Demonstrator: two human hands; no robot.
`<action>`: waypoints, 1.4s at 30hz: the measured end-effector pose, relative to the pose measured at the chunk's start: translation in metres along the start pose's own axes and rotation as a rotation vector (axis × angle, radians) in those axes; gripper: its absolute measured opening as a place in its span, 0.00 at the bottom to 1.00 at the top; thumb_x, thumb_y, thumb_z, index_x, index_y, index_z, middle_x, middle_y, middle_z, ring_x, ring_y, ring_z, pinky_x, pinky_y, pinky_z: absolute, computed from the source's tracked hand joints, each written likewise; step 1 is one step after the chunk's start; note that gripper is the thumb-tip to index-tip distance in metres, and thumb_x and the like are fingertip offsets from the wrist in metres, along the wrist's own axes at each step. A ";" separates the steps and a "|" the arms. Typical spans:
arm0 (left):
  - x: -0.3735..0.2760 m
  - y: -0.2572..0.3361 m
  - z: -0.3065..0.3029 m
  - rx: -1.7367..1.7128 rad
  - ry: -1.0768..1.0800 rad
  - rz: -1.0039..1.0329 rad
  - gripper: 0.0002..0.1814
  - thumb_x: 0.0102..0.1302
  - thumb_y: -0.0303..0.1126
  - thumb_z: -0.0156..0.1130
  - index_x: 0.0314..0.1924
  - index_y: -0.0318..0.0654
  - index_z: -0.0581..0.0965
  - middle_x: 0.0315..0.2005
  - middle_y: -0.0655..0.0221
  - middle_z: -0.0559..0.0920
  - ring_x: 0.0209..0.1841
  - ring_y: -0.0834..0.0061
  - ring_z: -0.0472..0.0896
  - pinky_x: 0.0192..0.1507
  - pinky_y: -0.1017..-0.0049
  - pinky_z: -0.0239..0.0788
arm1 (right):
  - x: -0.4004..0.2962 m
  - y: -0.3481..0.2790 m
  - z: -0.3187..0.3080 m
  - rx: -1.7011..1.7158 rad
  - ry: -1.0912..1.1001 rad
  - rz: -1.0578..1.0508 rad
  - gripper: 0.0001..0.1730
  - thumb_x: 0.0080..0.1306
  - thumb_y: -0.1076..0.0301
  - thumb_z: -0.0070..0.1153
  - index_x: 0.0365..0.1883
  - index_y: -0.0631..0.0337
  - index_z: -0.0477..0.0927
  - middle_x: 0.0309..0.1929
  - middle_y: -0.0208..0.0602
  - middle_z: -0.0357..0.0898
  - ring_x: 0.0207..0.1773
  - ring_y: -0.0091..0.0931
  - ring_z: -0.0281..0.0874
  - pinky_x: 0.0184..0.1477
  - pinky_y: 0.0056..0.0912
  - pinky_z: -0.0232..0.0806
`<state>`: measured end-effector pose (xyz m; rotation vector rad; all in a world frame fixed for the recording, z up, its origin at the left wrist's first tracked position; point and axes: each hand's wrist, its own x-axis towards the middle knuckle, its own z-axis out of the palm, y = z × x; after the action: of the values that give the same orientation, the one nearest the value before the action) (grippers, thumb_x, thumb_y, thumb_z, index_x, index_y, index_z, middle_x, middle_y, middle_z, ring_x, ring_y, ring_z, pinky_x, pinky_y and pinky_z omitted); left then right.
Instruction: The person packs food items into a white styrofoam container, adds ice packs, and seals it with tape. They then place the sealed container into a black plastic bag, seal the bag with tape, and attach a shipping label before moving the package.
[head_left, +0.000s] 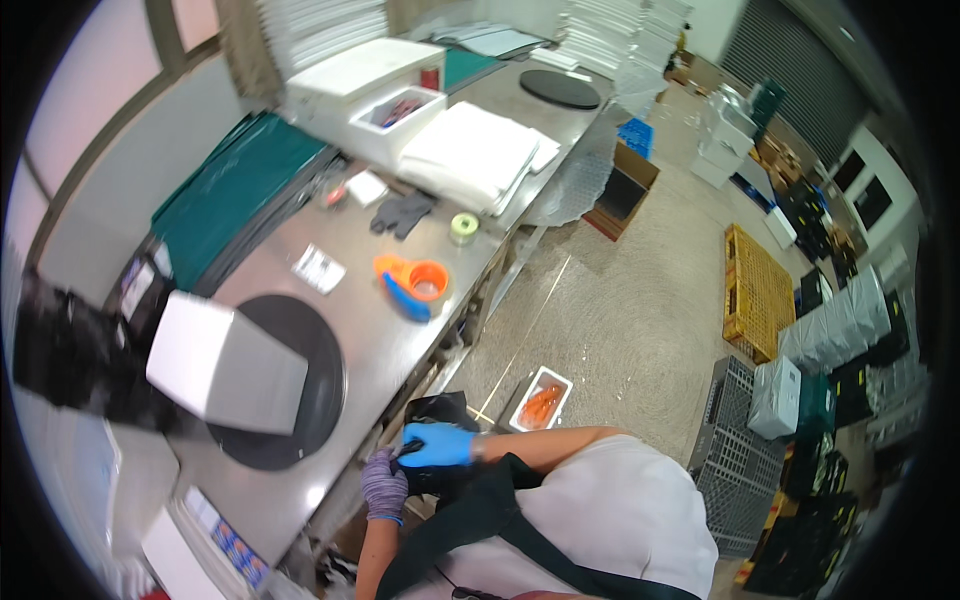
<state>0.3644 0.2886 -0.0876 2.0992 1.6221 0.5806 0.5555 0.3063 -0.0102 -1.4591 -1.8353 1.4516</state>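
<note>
At the table's edge my right hand (439, 445), in a blue glove, grips a piece of black plastic, probably a bag (439, 407). My left hand (384, 484) wears a purple knitted glove and pinches the same plastic right beside it. Part of the plastic is hidden behind my hands and the dark apron strap. On the steel table (360, 360), a white foam box (225, 364) rests on a round black turntable (326, 375). An orange-and-blue tape dispenser (409, 289) lies farther along the table.
A foam box of orange items (541, 405) stands on the floor near my right arm. White sheets (472, 154), a grey glove (403, 215), a tape roll (464, 227) and a printed label (319, 268) lie on the table. Pallets (757, 292) line the right side.
</note>
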 end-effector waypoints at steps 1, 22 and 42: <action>0.026 0.002 0.006 -0.040 -0.029 0.049 0.20 0.49 0.23 0.58 0.45 0.41 0.77 0.37 0.56 0.80 0.43 0.56 0.78 0.50 0.63 0.69 | -0.007 0.020 -0.030 -0.019 0.014 -0.056 0.20 0.57 0.53 0.59 0.42 0.57 0.73 0.38 0.45 0.76 0.41 0.36 0.76 0.44 0.37 0.67; 0.283 0.265 -0.133 -1.693 -0.895 0.020 0.19 0.61 0.21 0.52 0.53 0.37 0.73 0.44 0.63 0.80 0.45 0.71 0.79 0.49 0.75 0.72 | -0.228 -0.084 -0.193 0.137 0.785 0.186 0.12 0.62 0.64 0.57 0.38 0.64 0.81 0.36 0.32 0.79 0.40 0.22 0.73 0.46 0.28 0.66; 0.149 0.077 -0.574 0.044 0.882 0.796 0.18 0.65 0.32 0.58 0.52 0.28 0.73 0.43 0.58 0.81 0.44 0.72 0.82 0.45 0.81 0.75 | 0.235 -0.456 -0.279 -0.074 1.120 -1.457 0.14 0.61 0.80 0.41 0.40 0.61 0.76 0.27 0.31 0.73 0.29 0.20 0.66 0.30 0.24 0.62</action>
<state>0.1369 0.4584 0.4391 2.6771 1.0278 1.9468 0.4637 0.6788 0.4300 -0.3497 -1.4194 -0.1745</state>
